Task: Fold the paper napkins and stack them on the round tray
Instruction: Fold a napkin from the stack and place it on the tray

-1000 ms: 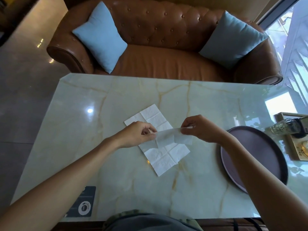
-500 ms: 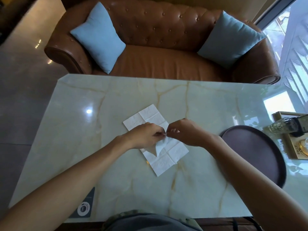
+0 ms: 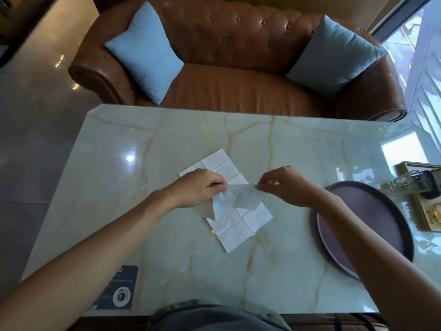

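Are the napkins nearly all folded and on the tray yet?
Not yet. Nothing looks finished: the round tray shows no napkins. In hand: the left hand and right hand pinch one thin napkin above the table. Left: the flat napkin underneath still needs folding, then stacking.

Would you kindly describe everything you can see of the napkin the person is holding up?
The held napkin is thin white paper, slightly see-through. Its top edge is stretched taut between the left hand, which pinches one end, and the right hand, which pinches the other. The rest hangs loose and crumpled below, partly doubled over itself. It sits just above a flat, creased napkin lying unfolded on the marble table; whether the two touch cannot be told.
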Available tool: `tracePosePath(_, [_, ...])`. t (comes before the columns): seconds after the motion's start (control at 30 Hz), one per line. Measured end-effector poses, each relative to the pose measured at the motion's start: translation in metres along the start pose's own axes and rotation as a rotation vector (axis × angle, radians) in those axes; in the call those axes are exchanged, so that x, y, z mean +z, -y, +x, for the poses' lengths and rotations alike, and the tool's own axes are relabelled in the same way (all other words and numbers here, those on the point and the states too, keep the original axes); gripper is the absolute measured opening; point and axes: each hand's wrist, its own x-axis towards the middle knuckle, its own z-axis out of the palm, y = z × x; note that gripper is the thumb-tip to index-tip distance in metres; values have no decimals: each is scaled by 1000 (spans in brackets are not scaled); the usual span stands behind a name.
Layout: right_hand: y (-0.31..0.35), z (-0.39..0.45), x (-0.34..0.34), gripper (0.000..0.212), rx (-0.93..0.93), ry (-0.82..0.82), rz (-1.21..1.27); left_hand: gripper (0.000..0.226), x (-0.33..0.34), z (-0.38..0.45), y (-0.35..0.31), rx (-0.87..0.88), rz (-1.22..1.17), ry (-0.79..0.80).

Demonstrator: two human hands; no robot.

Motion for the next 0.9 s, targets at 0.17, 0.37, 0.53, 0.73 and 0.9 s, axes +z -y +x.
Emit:
tracePosePath(0.17, [-32, 0, -1, 7, 122, 10, -128, 27, 0, 2, 1, -5, 38, -6])
tracePosePath(0.37, [11, 14, 24, 88, -49, 83, 7, 22, -1, 1, -4, 10, 69, 54])
tracePosePath(0.53, [25, 24, 28, 26, -63, 82, -52, 23, -6, -7, 2, -6, 87, 31])
tracePosePath(0.73, [14, 23, 15, 23, -22, 98, -3, 22, -10, -22, 22, -31, 27, -54])
tracePosePath(0.9, [18, 22, 4, 18, -3, 100, -50, 21, -7, -36, 54, -91, 105, -43])
